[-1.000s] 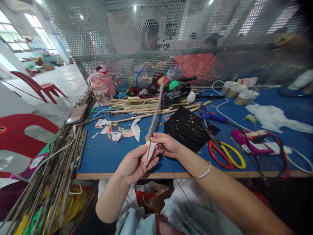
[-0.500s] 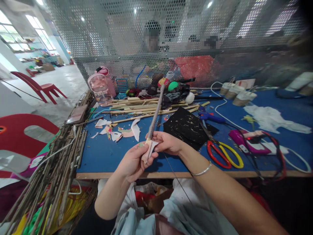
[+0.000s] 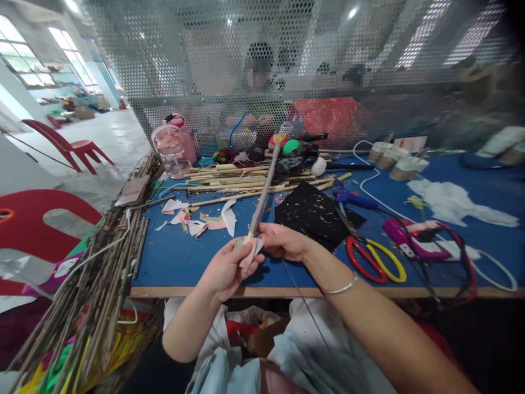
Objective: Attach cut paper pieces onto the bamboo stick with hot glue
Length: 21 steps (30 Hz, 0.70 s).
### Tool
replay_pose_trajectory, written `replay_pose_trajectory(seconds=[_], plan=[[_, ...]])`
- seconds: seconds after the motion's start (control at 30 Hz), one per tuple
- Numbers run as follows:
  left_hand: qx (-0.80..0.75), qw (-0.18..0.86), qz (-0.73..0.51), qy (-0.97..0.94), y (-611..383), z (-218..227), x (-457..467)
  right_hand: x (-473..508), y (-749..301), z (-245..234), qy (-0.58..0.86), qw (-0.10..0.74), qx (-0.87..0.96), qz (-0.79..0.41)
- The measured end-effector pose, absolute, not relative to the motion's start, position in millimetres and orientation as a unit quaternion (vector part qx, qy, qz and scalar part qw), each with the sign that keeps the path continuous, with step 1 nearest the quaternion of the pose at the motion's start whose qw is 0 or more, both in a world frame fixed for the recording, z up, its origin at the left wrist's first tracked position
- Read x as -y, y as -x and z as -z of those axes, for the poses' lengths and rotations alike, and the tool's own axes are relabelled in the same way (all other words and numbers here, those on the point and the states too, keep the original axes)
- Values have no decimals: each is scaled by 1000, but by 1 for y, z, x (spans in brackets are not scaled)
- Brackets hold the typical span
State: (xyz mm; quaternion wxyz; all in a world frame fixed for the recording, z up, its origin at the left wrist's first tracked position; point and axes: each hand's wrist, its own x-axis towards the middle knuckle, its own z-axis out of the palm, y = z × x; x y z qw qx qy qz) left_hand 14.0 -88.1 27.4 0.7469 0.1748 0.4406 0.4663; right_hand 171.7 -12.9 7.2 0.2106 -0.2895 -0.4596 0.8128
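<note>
My left hand (image 3: 225,269) is closed round the lower end of a thin grey-brown stick (image 3: 263,194) that points up and away from me over the blue table (image 3: 176,257). A small white paper piece (image 3: 250,253) is wrapped at the stick's base, between both hands. My right hand (image 3: 282,241) pinches that paper and the stick from the right; a silver bangle sits on its wrist. A thin dark wire hangs down from the hands toward my lap.
A black cloth (image 3: 314,213), red-and-yellow scissors (image 3: 369,257), blue-handled pliers (image 3: 353,198) and a pink tool (image 3: 414,238) lie to the right. Bamboo sticks (image 3: 246,183) and paper scraps (image 3: 197,221) lie behind. A stick bundle (image 3: 90,295) fills the left edge. People sit beyond the mesh screen (image 3: 254,71).
The paper has been wound tighter round the stick's base, with less of it sticking out. Both hands stay in place; the view has shifted slightly.
</note>
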Motion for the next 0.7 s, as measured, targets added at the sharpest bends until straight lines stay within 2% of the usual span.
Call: replay_pose_trajectory(seconds=[0.33, 0.53, 0.7], plan=[[-490, 688, -468, -258, -21, -17, 92, 8, -170, -10, 372, 120, 577, -717], [-531, 633, -452, -336, -25, -15, 93, 6, -170, -8, 384, 139, 578, -706], [-514, 651, -470, -302, -19, -17, 97, 6, -168, -8, 384, 169, 576, -702]])
